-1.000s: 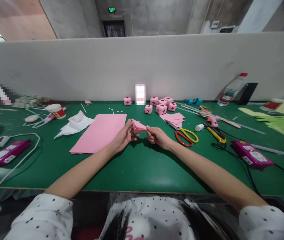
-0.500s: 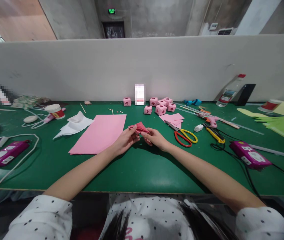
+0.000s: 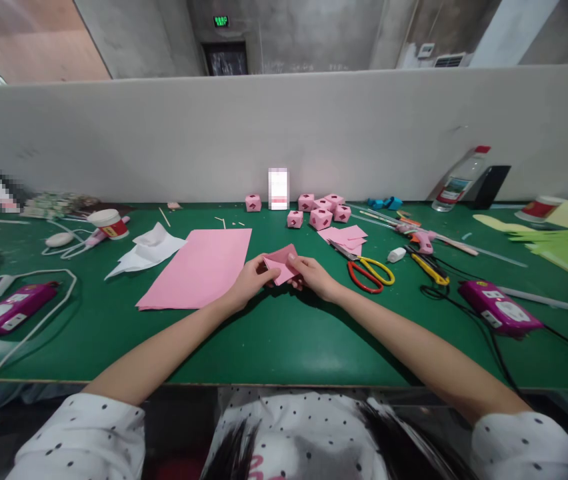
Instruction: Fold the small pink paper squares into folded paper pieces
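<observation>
A small folded piece of pink paper (image 3: 281,263) is held up above the green table between both hands. My left hand (image 3: 253,280) grips its left side, thumb on the near face. On the right side, my right hand (image 3: 314,275) pinches the same paper, thumb on top and fingers tucked beneath. Left of it lie flat pink sheets (image 3: 199,267). Several folded pink paper cubes (image 3: 321,219) stand behind, near the partition. Pink paper pieces (image 3: 345,237) sit to the right, with scissors (image 3: 371,275) with red and yellow handles partly over them.
A phone (image 3: 279,189) leans on the partition (image 3: 164,140). To the left are a crumpled white tissue (image 3: 149,248), a paper cup (image 3: 109,224) and a purple power strip (image 3: 14,308). To the right are a utility knife (image 3: 430,268), a glue gun (image 3: 421,239), another purple power strip (image 3: 500,308) and a bottle (image 3: 461,180).
The pink paper has gone from a narrow folded bundle to a wider, opened shape with its face tilted toward me. Both thumbs have shifted onto it.
</observation>
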A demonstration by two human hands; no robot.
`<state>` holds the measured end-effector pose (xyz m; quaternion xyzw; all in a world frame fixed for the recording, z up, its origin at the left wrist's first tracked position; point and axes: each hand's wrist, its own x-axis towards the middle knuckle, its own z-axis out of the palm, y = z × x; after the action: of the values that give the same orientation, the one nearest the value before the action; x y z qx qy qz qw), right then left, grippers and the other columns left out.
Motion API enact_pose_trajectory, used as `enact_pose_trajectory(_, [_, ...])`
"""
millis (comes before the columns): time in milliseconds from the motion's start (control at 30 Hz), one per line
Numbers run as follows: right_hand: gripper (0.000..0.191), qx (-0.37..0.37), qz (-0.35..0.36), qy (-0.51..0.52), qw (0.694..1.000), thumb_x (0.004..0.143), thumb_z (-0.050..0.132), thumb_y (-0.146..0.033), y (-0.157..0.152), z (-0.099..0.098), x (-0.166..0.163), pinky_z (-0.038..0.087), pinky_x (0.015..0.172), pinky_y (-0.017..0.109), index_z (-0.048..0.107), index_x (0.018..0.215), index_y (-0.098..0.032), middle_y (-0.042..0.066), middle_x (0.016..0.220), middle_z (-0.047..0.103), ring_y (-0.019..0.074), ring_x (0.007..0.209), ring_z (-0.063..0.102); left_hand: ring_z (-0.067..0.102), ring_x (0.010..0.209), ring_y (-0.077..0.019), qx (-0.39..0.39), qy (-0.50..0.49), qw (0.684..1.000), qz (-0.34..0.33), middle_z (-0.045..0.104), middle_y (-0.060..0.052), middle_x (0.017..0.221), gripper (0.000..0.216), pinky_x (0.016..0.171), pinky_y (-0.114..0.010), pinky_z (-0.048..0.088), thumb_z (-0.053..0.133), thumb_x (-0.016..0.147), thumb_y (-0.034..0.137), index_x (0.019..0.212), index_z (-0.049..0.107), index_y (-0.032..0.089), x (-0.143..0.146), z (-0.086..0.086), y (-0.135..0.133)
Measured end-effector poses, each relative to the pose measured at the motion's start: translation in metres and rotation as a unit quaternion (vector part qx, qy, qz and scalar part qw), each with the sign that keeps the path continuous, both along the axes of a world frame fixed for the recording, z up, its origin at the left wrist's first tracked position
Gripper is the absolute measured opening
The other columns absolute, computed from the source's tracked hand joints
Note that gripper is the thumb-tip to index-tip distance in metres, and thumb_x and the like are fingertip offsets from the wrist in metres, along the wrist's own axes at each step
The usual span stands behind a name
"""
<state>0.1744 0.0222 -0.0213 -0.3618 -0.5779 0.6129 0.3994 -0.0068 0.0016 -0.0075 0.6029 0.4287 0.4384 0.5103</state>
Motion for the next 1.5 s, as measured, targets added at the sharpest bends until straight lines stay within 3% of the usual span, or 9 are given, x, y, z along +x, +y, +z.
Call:
enact_pose_trajectory(267, [0.045, 0.015, 0.018, -0.025, 0.999, 0.09, 0.052, -0.058, 0.0, -0.003, -0.003, 0.046, 0.042, 0.019, 0.059, 0.087, -0.014, 0.004, 0.067, 0.069, 0.0113, 0.05, 0.062, 0.058, 0.07, -0.0151, 0.105, 0.093, 0.989, 0.048, 0.067, -0.003, 0.079, 0.032, 0.064, -0.026, 0.045, 0.063, 0.082, 0.045, 0.088, 0.066, 0.014, -0.002, -0.001, -0.001])
enact_pose_trajectory(433, [0.042, 0.03, 0.029, -0.04, 0.998, 0.094, 0.05, -0.053, -0.001, -0.003, -0.004, 0.049, 0.045, 0.02, 0.06, 0.096, -0.013, 0.005, 0.071, 0.071, 0.0118, 0.052, 0.064, 0.057, 0.067, -0.0154, 0.115, 0.126, 0.983, 0.067, 0.067, -0.003, 0.074, 0.03, 0.062, -0.025, 0.043, 0.066, 0.079, 0.042, 0.087, 0.069, 0.013, -0.005, -0.005, 0.002])
enact_pose_trajectory(667, [0.028, 0.019, 0.014, -0.037, 0.999, 0.086, 0.066, -0.04, -0.003, -0.001, -0.006, 0.049, 0.042, 0.018, 0.062, 0.096, -0.014, 0.003, 0.074, 0.071, 0.0112, 0.052, 0.065, 0.056, 0.065, -0.0157, 0.153, 0.142, 0.973, 0.094, 0.066, -0.002, 0.071, 0.026, 0.061, -0.025, 0.04, 0.066, 0.08, 0.041, 0.08, 0.069, 0.016, -0.005, -0.006, 0.004])
enact_pose_trajectory(867, [0.021, 0.006, -0.014, -0.044, 0.999, 0.086, 0.067, -0.035, -0.005, 0.001, -0.01, 0.05, 0.042, 0.019, 0.062, 0.089, -0.014, 0.002, 0.067, 0.069, 0.0122, 0.05, 0.066, 0.051, 0.067, -0.0155, 0.303, 0.278, 0.906, 0.097, 0.059, -0.002, 0.073, 0.019, 0.064, -0.026, 0.034, 0.06, 0.088, 0.035, 0.082, 0.068, 0.019, -0.008, -0.006, 0.001])
enact_pose_trajectory(1033, [0.02, -0.045, -0.041, 0.013, 0.998, 0.092, 0.058, -0.034, -0.012, 0.0, -0.018, 0.055, 0.053, 0.022, 0.061, 0.087, -0.015, 0.003, 0.07, 0.068, 0.0114, 0.055, 0.065, 0.054, 0.076, -0.0183, 0.351, 0.367, 0.859, 0.065, 0.062, -0.007, 0.088, 0.019, 0.066, -0.027, 0.033, 0.053, 0.092, 0.033, 0.094, 0.068, 0.021, -0.012, -0.003, 0.0])
enact_pose_trajectory(1167, [0.032, -0.097, -0.046, 0.092, 0.99, 0.095, 0.05, -0.045, -0.023, 0.007, -0.024, 0.058, 0.065, 0.028, 0.06, 0.084, -0.017, 0.004, 0.073, 0.067, 0.0133, 0.065, 0.065, 0.052, 0.075, -0.0204, 0.347, 0.371, 0.86, 0.057, 0.06, -0.01, 0.084, 0.019, 0.068, -0.03, 0.033, 0.052, 0.092, 0.031, 0.088, 0.068, 0.02, -0.013, 0.001, 0.0])
enact_pose_trajectory(1300, [0.044, -0.133, -0.027, 0.135, 0.982, 0.09, 0.051, -0.06, -0.031, 0.014, -0.028, 0.058, 0.068, 0.028, 0.058, 0.078, -0.018, 0.003, 0.07, 0.064, 0.0136, 0.068, 0.063, 0.052, 0.076, -0.023, 0.362, 0.392, 0.844, 0.047, 0.058, -0.012, 0.079, 0.023, 0.071, -0.033, 0.035, 0.046, 0.093, 0.024, 0.083, 0.066, 0.019, -0.009, 0.005, -0.003])
enact_pose_trajectory(1400, [0.032, -0.126, -0.043, 0.124, 0.983, 0.084, 0.063, -0.049, -0.031, 0.012, -0.029, 0.056, 0.067, 0.027, 0.058, 0.077, -0.018, 0.002, 0.071, 0.064, 0.0133, 0.067, 0.061, 0.054, 0.081, -0.0255, 0.364, 0.401, 0.84, 0.026, 0.059, -0.013, 0.079, 0.023, 0.073, -0.035, 0.036, 0.048, 0.093, 0.027, 0.084, 0.066, 0.018, -0.004, 0.006, -0.007])
enact_pose_trajectory(1500, [0.019, -0.122, -0.081, 0.111, 0.983, 0.082, 0.062, -0.036, -0.027, 0.007, -0.027, 0.053, 0.066, 0.027, 0.058, 0.076, -0.019, 0.002, 0.072, 0.064, 0.0145, 0.068, 0.06, 0.055, 0.091, -0.0278, 0.346, 0.359, 0.867, 0.012, 0.062, -0.013, 0.093, 0.024, 0.081, -0.036, 0.039, 0.063, 0.084, 0.041, 0.093, 0.068, 0.019, 0.0, 0.006, -0.012])
